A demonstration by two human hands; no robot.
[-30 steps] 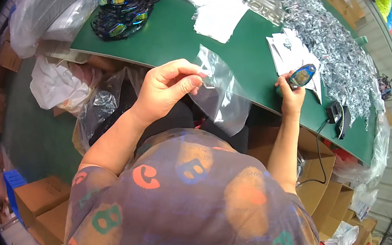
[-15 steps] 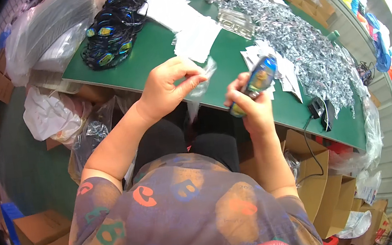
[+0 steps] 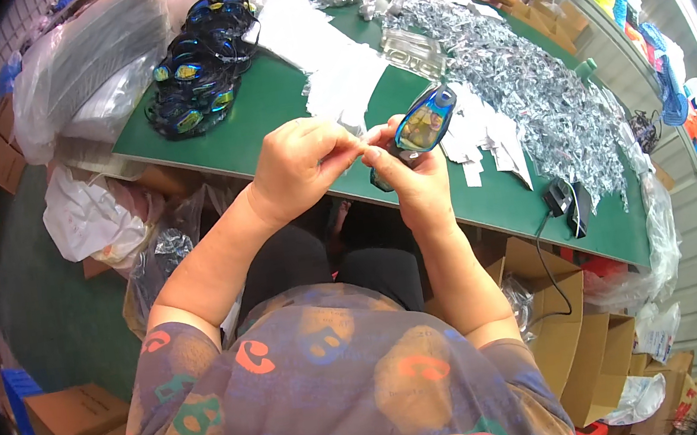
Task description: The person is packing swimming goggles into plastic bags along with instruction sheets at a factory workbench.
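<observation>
Swim goggles (image 3: 424,125) with a blue frame and shiny yellow mirrored lenses are held in my right hand (image 3: 422,195), one lens tilted up above the fingers. A darker part of them shows below, between thumb and fingers. My left hand (image 3: 299,170) is closed in a pinch, its fingertips meeting the right thumb and forefinger just left of the goggles. What the left fingers pinch is too small or hidden to make out. Both hands are above the front edge of the green table (image 3: 264,97).
Dark mirrored goggles (image 3: 196,71) lie piled at the back left. White paper sheets (image 3: 346,87), a clear plastic case (image 3: 414,53) and a broad heap of small silvery pieces (image 3: 525,100) cover much of the table. A black corded device (image 3: 568,199) sits right; open cartons (image 3: 550,297) stand below.
My right hand has moved left and turned the goggles, bringing its fingertips to my left hand's. The clear plastic film that hung from my left fingers no longer shows plainly.
</observation>
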